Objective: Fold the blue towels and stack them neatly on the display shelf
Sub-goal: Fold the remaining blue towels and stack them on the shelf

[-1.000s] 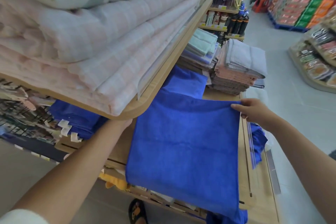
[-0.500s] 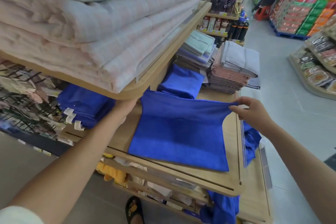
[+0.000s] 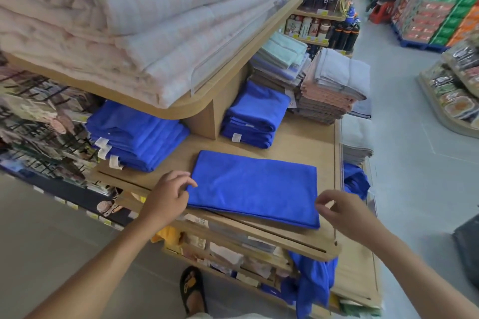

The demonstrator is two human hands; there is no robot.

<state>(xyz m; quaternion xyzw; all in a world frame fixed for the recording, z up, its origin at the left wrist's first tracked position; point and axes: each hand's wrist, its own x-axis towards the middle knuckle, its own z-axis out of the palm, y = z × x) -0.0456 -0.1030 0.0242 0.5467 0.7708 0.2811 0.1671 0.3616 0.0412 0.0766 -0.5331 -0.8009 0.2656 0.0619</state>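
The left hand rests loose fingertips on the left edge of the folded blue towel, gripping nothing. The right hand hovers released just beside the towel's near right corner. The towel lies flat on the wooden shelf, with a stack of blue towels behind it.

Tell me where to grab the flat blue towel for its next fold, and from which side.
Probably pinch the towel at its right short edge, coming from the right beside the right hand; it lies flat as a long strip, so that end folds over toward the left hand.
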